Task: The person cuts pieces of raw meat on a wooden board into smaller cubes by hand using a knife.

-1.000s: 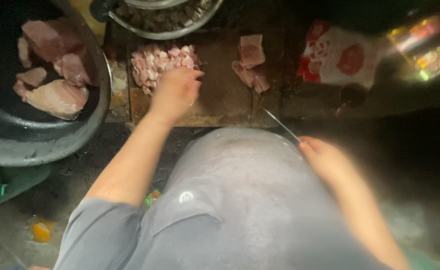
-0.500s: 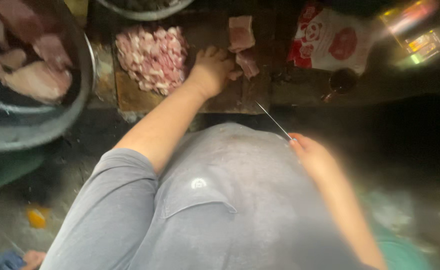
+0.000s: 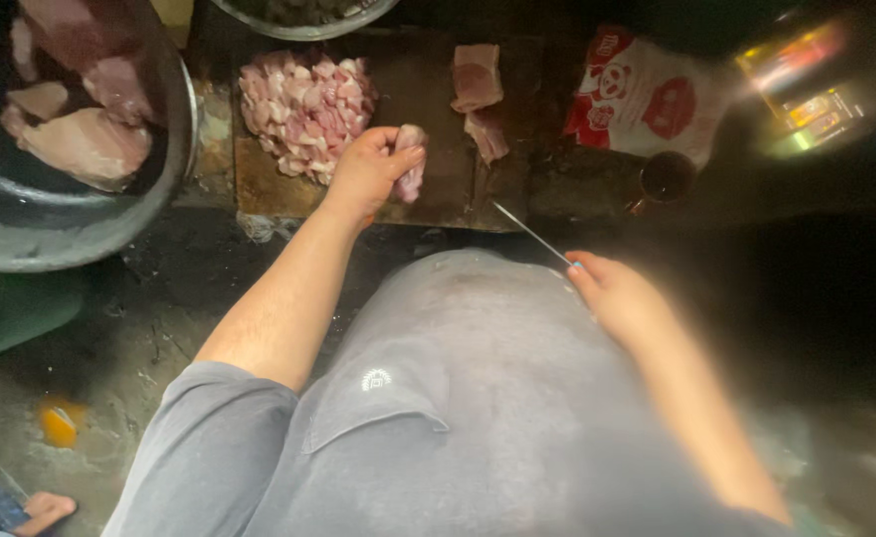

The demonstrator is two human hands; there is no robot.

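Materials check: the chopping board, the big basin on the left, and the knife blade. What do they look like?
Chopping board: looks like wood, dark, worn and stained, matte. Basin: probably metal, grey, with a dull sheen along its rim. Knife blade, held in the right hand: likely steel, thin and bright, though blurred. The left hand holds a strip of raw meat.

Cut off: big meat bowl point(image 3: 149, 214) at left edge | top: metal basin point(image 3: 303, 22) | blurred: my right hand point(image 3: 622, 298), knife handle hidden inside | foot point(image 3: 45, 509) partly seen.
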